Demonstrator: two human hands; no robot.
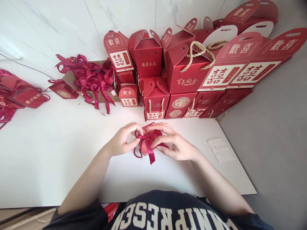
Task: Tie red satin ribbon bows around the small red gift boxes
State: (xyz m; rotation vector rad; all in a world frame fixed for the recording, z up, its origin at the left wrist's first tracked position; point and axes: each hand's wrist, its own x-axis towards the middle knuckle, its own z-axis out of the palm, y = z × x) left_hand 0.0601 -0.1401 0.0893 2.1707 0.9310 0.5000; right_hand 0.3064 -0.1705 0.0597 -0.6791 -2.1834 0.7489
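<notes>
Dark T-shirt, navy to near-black. Large off-white block capitals across the chest, upside down from this view, lower parts cropped by the frame edge. Short, loose sleeves, left and right, same dark cloth. Forearms bare; left hand and right hand bare.

A flat white rectangular sheet lies near the white counter's right edge, stacked red cardboard boxes along its back.

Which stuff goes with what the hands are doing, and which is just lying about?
Seems to belong:
small red box
ribbon at the left hand and right hand
probably the ribbon pile

Probably just about:
folded white sheet
big rope-handled box
</notes>
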